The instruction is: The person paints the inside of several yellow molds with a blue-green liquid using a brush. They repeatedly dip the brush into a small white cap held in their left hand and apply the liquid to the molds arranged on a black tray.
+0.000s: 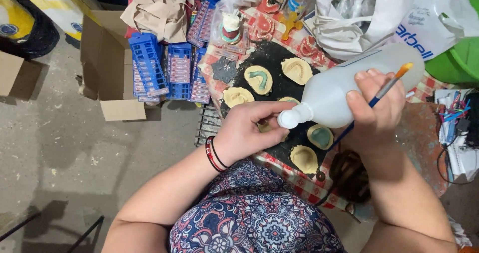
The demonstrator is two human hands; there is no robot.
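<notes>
Currently gripped in the right hand [376, 103]: a white plastic bottle [344, 86], together with a thin paintbrush [386, 86], above the dark mat [272, 58] of yellow dental casts [258, 78]. Long axis tilted, base up-right, capped nozzle [288, 118] down-left, toward the left hand [247, 130]. Left fingertips [279, 111] pinched on that cap, nearer than the right.

Just one view here, worn on the head and looking almost straight down, pretty close over the hands mid-frame. The table [429, 128] fills the upper right, the concrete floor [60, 148] the left, and the person's own patterned lap the bottom.
</notes>
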